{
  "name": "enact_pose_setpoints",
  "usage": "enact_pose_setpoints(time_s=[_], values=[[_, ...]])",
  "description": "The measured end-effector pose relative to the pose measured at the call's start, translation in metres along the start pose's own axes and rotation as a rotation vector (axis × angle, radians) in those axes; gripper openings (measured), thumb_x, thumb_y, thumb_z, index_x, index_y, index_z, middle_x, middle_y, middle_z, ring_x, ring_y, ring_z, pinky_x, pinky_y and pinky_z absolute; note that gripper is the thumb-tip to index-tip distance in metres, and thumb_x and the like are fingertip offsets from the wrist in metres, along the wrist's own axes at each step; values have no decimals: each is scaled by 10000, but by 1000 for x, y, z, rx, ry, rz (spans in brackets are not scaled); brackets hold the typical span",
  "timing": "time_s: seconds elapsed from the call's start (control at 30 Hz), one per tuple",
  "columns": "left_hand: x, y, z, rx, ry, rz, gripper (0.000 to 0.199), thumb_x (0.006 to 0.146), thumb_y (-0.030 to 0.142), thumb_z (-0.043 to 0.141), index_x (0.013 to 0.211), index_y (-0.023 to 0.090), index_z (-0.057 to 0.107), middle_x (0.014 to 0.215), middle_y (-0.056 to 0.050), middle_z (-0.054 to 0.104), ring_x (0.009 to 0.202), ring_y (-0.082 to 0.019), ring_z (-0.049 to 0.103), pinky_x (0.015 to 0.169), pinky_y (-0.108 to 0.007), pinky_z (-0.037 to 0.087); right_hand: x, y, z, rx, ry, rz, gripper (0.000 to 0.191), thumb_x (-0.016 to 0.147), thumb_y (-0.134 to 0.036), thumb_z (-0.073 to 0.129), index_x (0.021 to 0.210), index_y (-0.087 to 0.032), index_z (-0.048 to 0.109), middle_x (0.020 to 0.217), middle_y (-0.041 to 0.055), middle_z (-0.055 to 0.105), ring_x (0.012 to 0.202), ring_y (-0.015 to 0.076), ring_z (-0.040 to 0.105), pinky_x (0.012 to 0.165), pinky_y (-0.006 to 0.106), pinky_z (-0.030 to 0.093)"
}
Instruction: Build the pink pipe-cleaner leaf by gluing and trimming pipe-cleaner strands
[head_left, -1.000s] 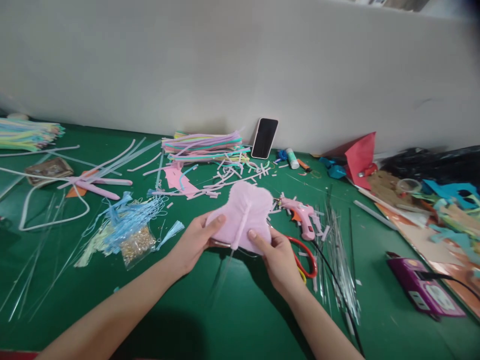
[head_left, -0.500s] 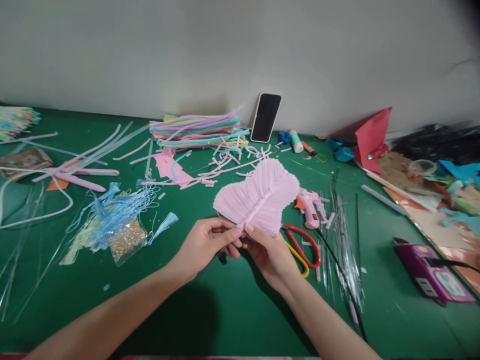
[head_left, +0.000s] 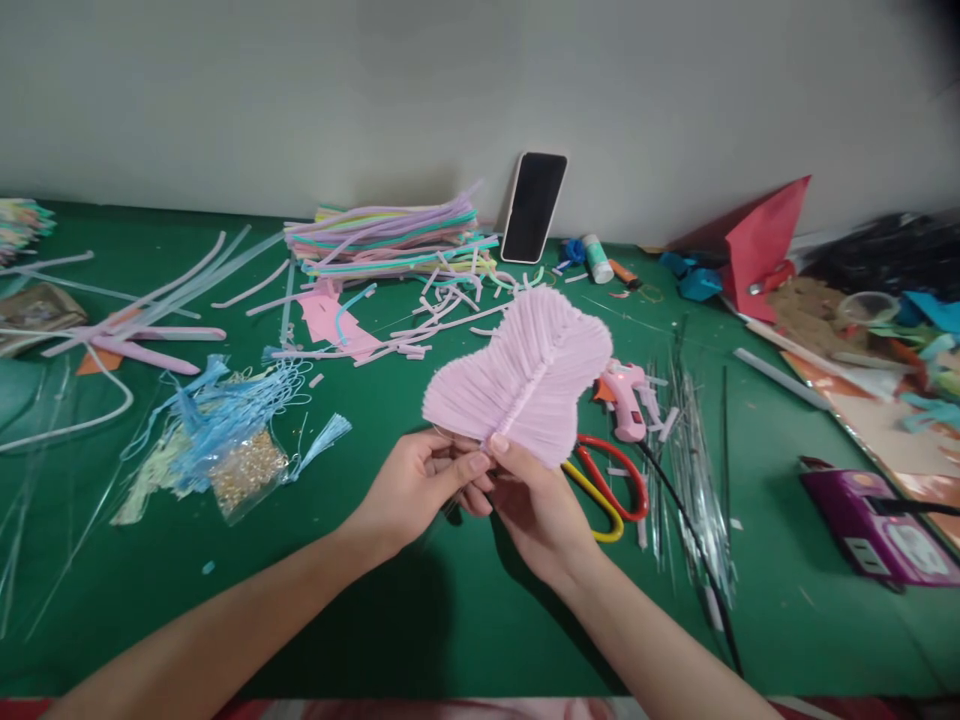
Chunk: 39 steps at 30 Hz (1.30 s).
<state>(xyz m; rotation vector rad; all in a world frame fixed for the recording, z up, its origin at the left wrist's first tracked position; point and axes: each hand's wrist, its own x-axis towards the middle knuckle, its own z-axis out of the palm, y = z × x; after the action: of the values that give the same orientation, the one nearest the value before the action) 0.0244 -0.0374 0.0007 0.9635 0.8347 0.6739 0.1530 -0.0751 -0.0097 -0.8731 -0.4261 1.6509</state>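
Observation:
A pink butterfly-wing shape made of pipe cleaners [head_left: 517, 385], with a raised spine along its middle, is held up over the table. My left hand [head_left: 420, 480] pinches its lower end between thumb and fingers. Beside it, my right hand [head_left: 536, 500] grips the same end, thumb lying on the spine and fingers underneath, mostly hidden. Just to the right lie scissors [head_left: 637, 490] with red and yellow handles, partly covered by my right hand and the pink piece. A pink hot glue gun [head_left: 626, 400] rests beyond them.
Bundled pipe cleaners [head_left: 390, 240] and a propped phone [head_left: 535, 207] stand along the wall. Blue tassels [head_left: 232, 400] and a bag of gold beads [head_left: 247, 470] lie left. Thin wires [head_left: 690, 480], a black cord and a purple power strip [head_left: 877, 525] are at right.
The pink piece has turned slightly to face me more and moved a little to the right. The whole view has shifted a little. Both hands keep their hold.

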Motion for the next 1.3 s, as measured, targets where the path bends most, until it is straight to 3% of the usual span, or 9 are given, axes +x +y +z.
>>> enact_pose_setpoints(time_s=[0.27,0.57,0.8,0.9,1.03,1.13,1.3], values=[[1,1,0,6,-22,-5,294,740,389,768,749,127,638,592,10,673,502,-105,655,511,-174,502,0,-1,0,20,-6,-39,249,785,-357,701,657,-163,612,513,-32,541,428,117,520,472,264,420],[2,-1,-1,-18,-48,-31,291,745,384,771,772,124,642,620,5,681,513,-103,658,534,-183,516,3,-3,3,48,102,-73,216,702,-358,784,695,-182,658,541,-40,569,462,100,507,451,228,416],[4,-2,-2,42,-58,-43,288,766,390,749,786,117,656,629,-13,677,541,-119,665,528,-193,510,6,-1,-5,62,263,-58,314,624,-386,851,708,-186,624,607,-42,581,545,100,501,508,231,420],[3,0,-2,33,-46,-40,265,772,369,748,774,119,661,627,-8,667,541,-116,657,542,-200,515,7,-2,-6,75,225,-31,338,656,-445,824,722,-185,617,605,-38,562,564,107,499,534,240,424],[3,2,-4,6,-10,-29,251,765,361,756,760,131,656,656,-10,674,541,-114,649,550,-213,523,5,-4,-4,80,52,-11,433,712,-593,722,791,-173,652,650,-6,585,584,131,528,557,274,451],[3,3,-4,-1,16,-22,243,764,359,757,775,138,656,658,-1,670,542,-109,638,541,-213,521,3,-3,-1,65,-28,9,367,760,-515,714,717,-156,647,613,-9,568,558,121,532,553,262,448],[4,2,0,20,11,-30,289,747,397,762,743,131,649,629,-1,666,524,-106,631,542,-210,519,5,2,3,78,27,-26,294,794,-355,714,610,-159,593,495,-47,509,429,87,489,479,235,422]])
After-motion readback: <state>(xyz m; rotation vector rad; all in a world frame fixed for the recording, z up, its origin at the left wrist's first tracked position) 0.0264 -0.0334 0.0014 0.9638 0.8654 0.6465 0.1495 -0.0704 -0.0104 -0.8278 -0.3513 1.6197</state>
